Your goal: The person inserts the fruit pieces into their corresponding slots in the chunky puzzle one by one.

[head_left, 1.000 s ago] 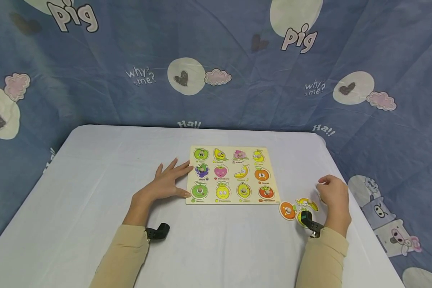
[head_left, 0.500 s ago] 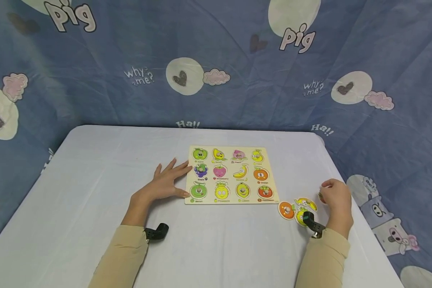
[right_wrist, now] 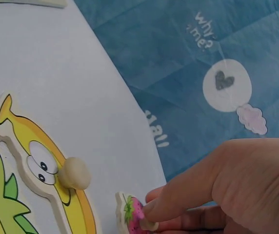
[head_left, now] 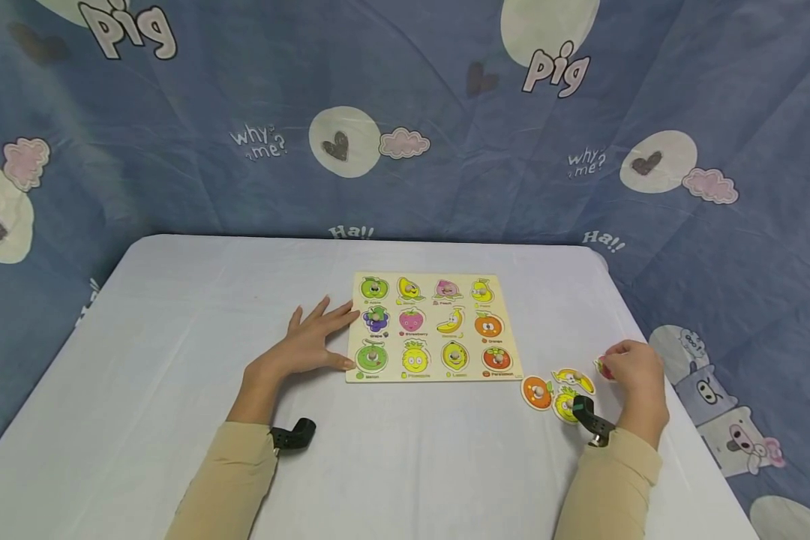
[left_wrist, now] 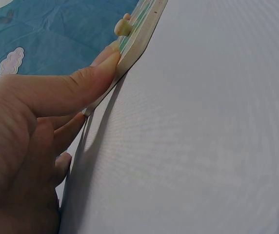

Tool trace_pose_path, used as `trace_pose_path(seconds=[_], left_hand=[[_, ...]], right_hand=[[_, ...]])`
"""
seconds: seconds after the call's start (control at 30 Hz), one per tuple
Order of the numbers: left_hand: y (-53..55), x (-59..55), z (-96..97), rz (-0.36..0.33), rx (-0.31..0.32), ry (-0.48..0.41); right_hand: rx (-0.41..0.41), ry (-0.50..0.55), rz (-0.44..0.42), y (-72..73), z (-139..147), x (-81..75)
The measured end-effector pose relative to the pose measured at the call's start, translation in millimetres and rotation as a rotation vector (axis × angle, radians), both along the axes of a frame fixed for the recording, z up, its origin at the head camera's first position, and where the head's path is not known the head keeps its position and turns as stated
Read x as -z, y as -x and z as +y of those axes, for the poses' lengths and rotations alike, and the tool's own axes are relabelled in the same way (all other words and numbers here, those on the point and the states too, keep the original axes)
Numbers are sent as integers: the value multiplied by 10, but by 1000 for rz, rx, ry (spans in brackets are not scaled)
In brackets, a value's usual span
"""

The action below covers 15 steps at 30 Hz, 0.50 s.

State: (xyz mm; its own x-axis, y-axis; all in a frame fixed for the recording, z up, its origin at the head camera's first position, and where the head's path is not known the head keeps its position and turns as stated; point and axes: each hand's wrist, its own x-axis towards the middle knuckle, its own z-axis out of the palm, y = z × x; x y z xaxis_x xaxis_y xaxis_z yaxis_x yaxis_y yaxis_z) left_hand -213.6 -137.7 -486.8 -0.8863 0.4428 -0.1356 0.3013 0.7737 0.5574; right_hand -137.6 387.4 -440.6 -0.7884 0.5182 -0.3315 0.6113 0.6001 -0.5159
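Observation:
A pale wooden puzzle board [head_left: 393, 363] with printed fruit lies mid-table. Along its left edge rests my left hand [head_left: 304, 346], fingers spread, thumb at the near corner; the left wrist view shows the thumb [left_wrist: 98, 78] pressing that board edge. At the right, my right hand [head_left: 637, 381] pinches a small strawberry puzzle piece [right_wrist: 134, 212] by its knob, the piece partly hidden by the fingers. Left of that hand lie a banana piece [right_wrist: 25, 126], an orange piece [head_left: 535, 393] and a pineapple piece [head_left: 563, 406], the last partly covered by the wrist camera.
A white cloth covers the table [head_left: 405, 465]. Behind it and at the right hangs a blue printed curtain [head_left: 445, 195]. Several pieces with knobs, such as the lemon [head_left: 455, 358] and persimmon [head_left: 496, 360], sit in the board.
My right hand has shifted right and slightly toward me, and the strawberry piece at its fingertips has come into view. My left hand stays at the board's edge.

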Motion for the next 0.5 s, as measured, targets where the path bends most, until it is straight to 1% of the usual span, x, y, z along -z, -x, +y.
trace_pose_path(seconds=[0.2,0.5], left_hand=[[-9,-4,-4,-4,0,-5],[-10,-8,-6,-9,-3,-12]], right_hand=[[-48,-28,-6,-4,17,-30],[-65,-13,-10,-31,-11,-63]])
